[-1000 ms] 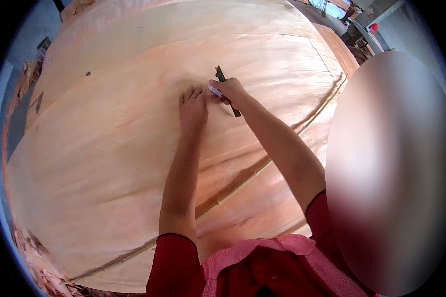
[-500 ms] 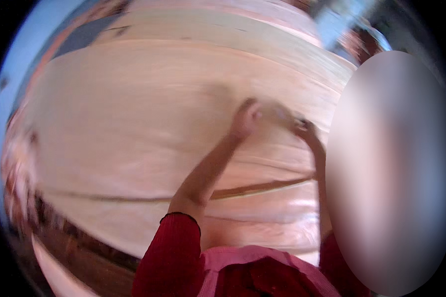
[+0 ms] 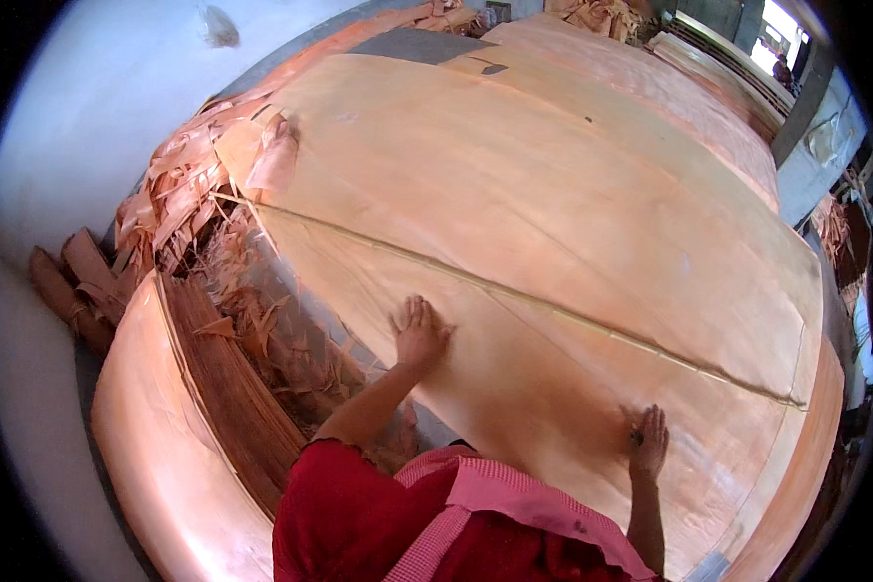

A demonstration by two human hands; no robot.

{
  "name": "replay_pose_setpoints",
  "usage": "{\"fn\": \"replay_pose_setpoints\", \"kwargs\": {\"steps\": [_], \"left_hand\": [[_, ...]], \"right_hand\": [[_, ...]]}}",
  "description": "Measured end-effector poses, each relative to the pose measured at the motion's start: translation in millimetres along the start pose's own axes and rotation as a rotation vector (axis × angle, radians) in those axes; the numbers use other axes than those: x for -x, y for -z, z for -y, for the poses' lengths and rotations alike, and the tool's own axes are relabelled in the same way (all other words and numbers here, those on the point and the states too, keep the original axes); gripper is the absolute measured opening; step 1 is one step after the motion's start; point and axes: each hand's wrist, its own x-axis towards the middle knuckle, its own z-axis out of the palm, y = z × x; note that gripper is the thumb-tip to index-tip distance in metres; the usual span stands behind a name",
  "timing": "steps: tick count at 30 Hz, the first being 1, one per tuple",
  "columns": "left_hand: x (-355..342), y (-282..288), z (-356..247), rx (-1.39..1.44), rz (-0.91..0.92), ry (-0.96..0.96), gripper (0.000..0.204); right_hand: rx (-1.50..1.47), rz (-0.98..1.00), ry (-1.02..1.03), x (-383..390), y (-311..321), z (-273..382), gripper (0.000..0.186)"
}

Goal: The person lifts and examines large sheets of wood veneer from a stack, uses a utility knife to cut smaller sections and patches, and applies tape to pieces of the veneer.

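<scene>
Beneath both my hands spreads a large pale-orange wood veneer sheet (image 3: 572,213). My left hand (image 3: 423,333) lies on its near left part, fingers stretched out and nothing in them. Farther right, my right hand (image 3: 653,436) is over the sheet near its right end, fingers extended. A small dark thing (image 3: 636,436) shows at its thumb side; its kind and how it is attached or held cannot be made out. A long thin stick (image 3: 500,288) runs slantwise across the sheet, beyond both hands.
Torn veneer scraps (image 3: 189,175) heap along the left edge. A brown veneer stack (image 3: 233,373) and a curved pale sheet (image 3: 179,456) stand to my left, near a white wall (image 3: 29,194). A grey patch (image 3: 417,45) shows at the far edge; a blue-grey post (image 3: 824,145) stands right.
The view has swung and sharpened from a blur. My hands, formerly close together over the veneer, are now wide apart on it. The blurred-out shape at right is gone from view.
</scene>
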Motion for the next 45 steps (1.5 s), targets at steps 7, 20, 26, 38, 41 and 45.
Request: {"fn": "replay_pose_setpoints", "kwargs": {"steps": [7,20,26,38,41,45], "left_hand": [[60.2,3.4,-37.7,0.083,0.115,-0.206,0.077],[16.4,65.5,308.8,0.57,-0.003,-0.01,0.031],[-16.8,92.2,448.2,0.601,0.111,0.043,0.028],[-198.1,115.8,666.9,1.088,-0.028,0.276,0.047],[-278.3,154.7,683.3,1.438,-0.321,0.339,0.052],[-343.1,140.3,765.8,1.884,-0.042,0.437,0.037]], "right_hand": [[-0.003,0.062,-0.171,52.4,-20.6,-83.3,0.06],[-0.844,-0.029,0.184,-211.2,-39.1,312.7,0.035],[-0.535,0.141,0.22,-283.7,27.0,745.7,0.097],[-0.946,0.022,0.622,-370.3,7.4,1027.9,0.026],[-1.076,0.285,0.794,-348.0,46.3,1110.5,0.03],[-1.229,0.376,1.057,-345.2,68.8,1199.1,0.034]]}}
